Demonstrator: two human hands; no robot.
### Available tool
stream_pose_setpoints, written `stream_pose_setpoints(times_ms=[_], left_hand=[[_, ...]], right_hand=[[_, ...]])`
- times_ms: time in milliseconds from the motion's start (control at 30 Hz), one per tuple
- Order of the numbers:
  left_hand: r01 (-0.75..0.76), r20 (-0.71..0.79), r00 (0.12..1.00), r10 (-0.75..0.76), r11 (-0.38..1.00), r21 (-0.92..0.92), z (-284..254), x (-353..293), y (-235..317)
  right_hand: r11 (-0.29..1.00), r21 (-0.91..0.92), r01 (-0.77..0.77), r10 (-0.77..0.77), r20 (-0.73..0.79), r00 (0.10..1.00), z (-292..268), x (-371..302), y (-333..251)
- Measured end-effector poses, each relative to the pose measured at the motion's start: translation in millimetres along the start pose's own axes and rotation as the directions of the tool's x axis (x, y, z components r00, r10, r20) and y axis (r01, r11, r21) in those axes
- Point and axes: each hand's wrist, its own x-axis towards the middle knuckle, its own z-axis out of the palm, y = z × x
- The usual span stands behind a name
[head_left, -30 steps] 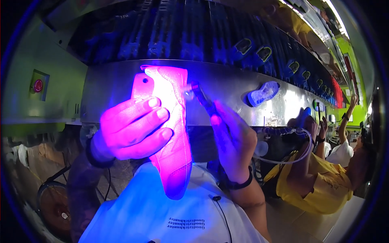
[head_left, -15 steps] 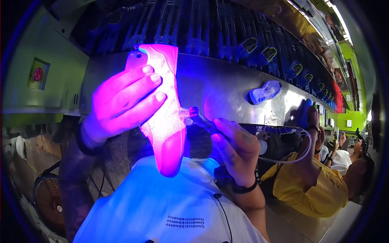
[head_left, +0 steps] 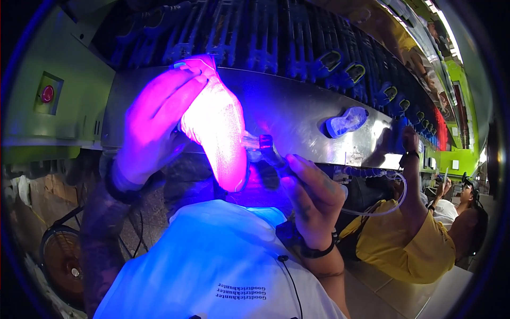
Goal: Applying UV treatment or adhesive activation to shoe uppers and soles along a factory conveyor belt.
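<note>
A shoe upper (head_left: 226, 127) hangs in front of my chest, glowing pink and white under violet light, with its toe pointing down toward me. My left hand (head_left: 156, 109) grips it near the heel opening, fingers over the top and the thumb hidden. In my right hand (head_left: 314, 199) is a brush (head_left: 272, 152) with a dark handle, pinched between the fingers and thumb. The pale brush head meets the right side of the shoe, where glare blurs the contact. A translucent bluish shoe sole (head_left: 346, 122) lies on the metal ledge to the right.
Beyond the metal ledge (head_left: 297, 127) runs a dark slatted conveyor (head_left: 260, 53) carrying several shoe parts. A red push button (head_left: 48, 94) sits on the green machine panel at left. A round fan (head_left: 62, 266) stands lower left. A co-worker in yellow (head_left: 406, 244) works at right, near a clear hose (head_left: 401, 199).
The shoe has turned and tilted in my left hand, its toe rising and swinging slightly right. The brush and my right hand have shifted a little to the right.
</note>
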Motion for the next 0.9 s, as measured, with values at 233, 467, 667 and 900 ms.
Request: stream_pose_setpoints(times_ms=[233,467,667,900], left_hand=[[0.162,0.005,0.987,-0.162,0.983,-0.081,3,-5,-2],[0.275,0.062,0.961,-0.268,0.935,-0.224,12,-12,-4],[0.352,0.132,0.934,-0.333,0.921,-0.168,-5,-15,-2],[0.586,0.528,0.756,-0.387,0.76,-0.283,-36,-5,6]], right_hand=[[0.991,-0.049,0.128,-0.13,-0.046,0.99,6,6,-2],[0.895,-0.31,0.322,-0.372,-0.118,0.921,14,19,4],[0.848,-0.345,0.401,-0.44,-0.038,0.897,6,40,-1],[0.869,-0.28,0.409,-0.428,-0.009,0.904,1,50,-6]])
